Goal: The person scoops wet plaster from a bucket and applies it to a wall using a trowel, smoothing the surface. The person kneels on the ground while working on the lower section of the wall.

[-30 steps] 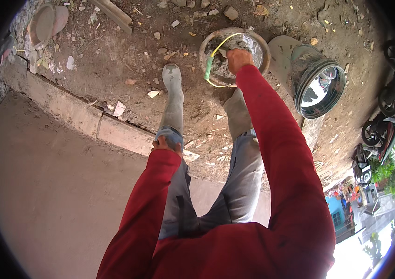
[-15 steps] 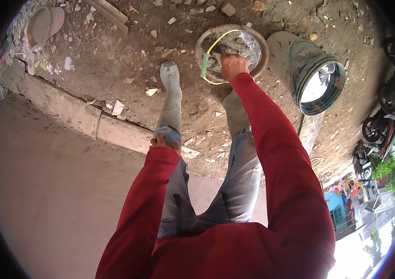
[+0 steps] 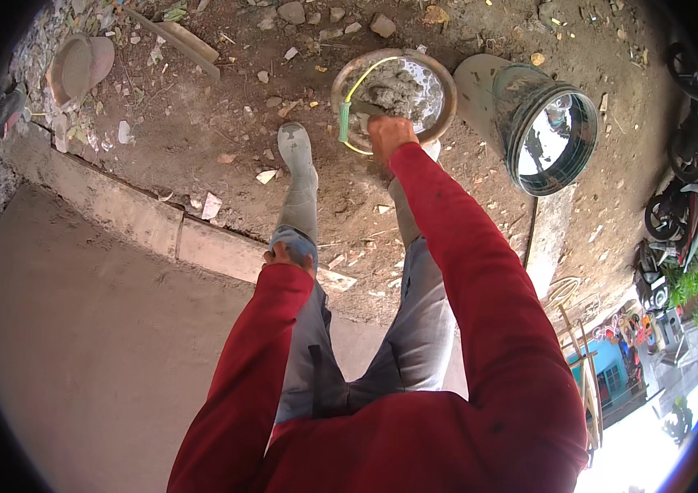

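Note:
My right hand (image 3: 391,136) is closed in a fist at the near rim of a round bucket (image 3: 450,80). Something dark and flat seems to extend from the fist into the bucket, too unclear to name. Inside lies wet grey mortar (image 3: 394,89), with watery patches along its right side. The bucket's yellow wire handle with a green grip (image 3: 344,122) leans over the left side. My left hand (image 3: 288,251) rests on my left knee (image 3: 295,240), fingers spread around it and holding no object.
Right of the bucket stands a larger dark container (image 3: 522,123) with water in it. A mud-caked bucket (image 3: 78,70) and a wooden plank (image 3: 180,45) are at the far left. A low concrete edge (image 3: 119,185) borders the dirt ground. Parked motorbikes (image 3: 670,218) line the right.
My right hand has drawn back from over the mortar to the near rim, uncovering more of it. My left hand stays on the knee. The view has shifted slightly.

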Motion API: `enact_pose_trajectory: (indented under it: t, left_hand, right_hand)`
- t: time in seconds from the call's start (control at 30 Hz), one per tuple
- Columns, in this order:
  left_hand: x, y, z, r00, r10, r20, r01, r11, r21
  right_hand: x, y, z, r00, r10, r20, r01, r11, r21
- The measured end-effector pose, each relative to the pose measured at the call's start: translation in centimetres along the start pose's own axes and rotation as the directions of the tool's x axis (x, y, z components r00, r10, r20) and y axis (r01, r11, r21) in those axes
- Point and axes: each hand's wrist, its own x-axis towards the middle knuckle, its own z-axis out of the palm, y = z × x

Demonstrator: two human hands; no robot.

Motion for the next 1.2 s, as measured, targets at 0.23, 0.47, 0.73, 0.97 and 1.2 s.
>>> enact_pose_trajectory:
  t: [0.23, 0.47, 0.73, 0.97, 1.2]
  left_hand:
    - [0.0, 0.1, 0.0, 1.000, 0.003, 0.003, -0.003, 0.999, -0.045]
    - [0.5, 0.1, -0.3, 1.000, 0.004, -0.003, -0.004, 1.000, -0.008]
    - [0.1, -0.2, -0.4, 1.000, -0.010, 0.002, 0.010, 0.999, -0.047]
    - [0.6, -0.8, 0.4, 1.000, -0.005, -0.008, 0.004, 0.999, -0.036]
    - [0.2, 0.6, -1.8, 0.996, -0.039, 0.077, 0.042, 0.999, -0.034]
  right_hand:
    - [-3.7, 0.7, -6.1, 0.989, -0.095, -0.115, 0.095, 0.995, -0.002]
    - [5.6, 2.1, 0.9, 1.000, 0.004, 0.002, -0.004, 0.984, -0.179]
    - [0.5, 5.3, -6.0, 0.989, 0.057, -0.136, -0.050, 0.997, 0.057]
    - [1.9, 3.6, 0.1, 0.980, 0.190, -0.055, -0.185, 0.980, 0.074]
    - [4.6, 3.6, 0.8, 0.966, 0.243, -0.087, -0.242, 0.970, 0.020]
